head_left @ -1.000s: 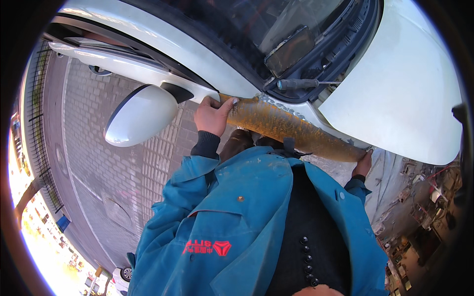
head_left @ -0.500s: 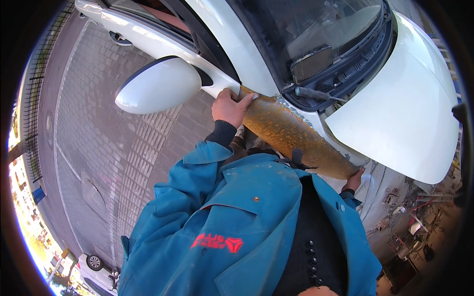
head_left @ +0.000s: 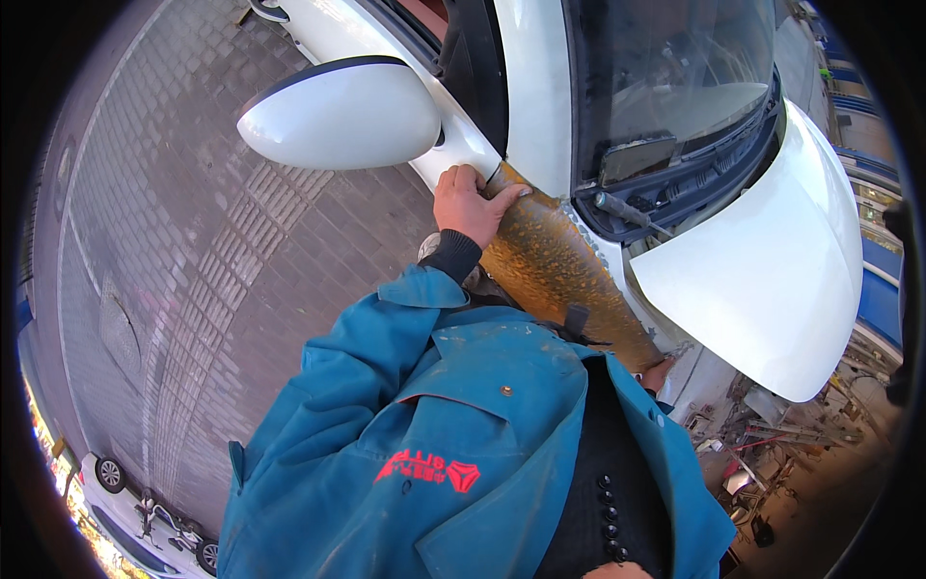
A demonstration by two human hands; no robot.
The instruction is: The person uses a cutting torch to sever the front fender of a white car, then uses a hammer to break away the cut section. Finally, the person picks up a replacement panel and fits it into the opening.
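Note:
A curved panel, mottled brown and yellow, lies along the side of a white car, between its front door and hood, where the front fender sits. Its upper edge runs beside a strip of chipped white paint. My left hand is closed on the panel's door-side end, thumb on top and fingers bent over the edge by the door seam. At the far front end, my right hand grips the panel's edge; my jacket partly hides that hand. A blue-handled screwdriver rests near the base of the windshield.
A white side mirror sticks out left of my left hand. The white hood has a projecting corner at the right. Brick paving spreads to the left. Assorted clutter lies on the ground at the lower right.
My view has shifted, so the car and mirror appear higher and turned. Both hands keep their hold on the panel, whose front end now appears lower and farther left.

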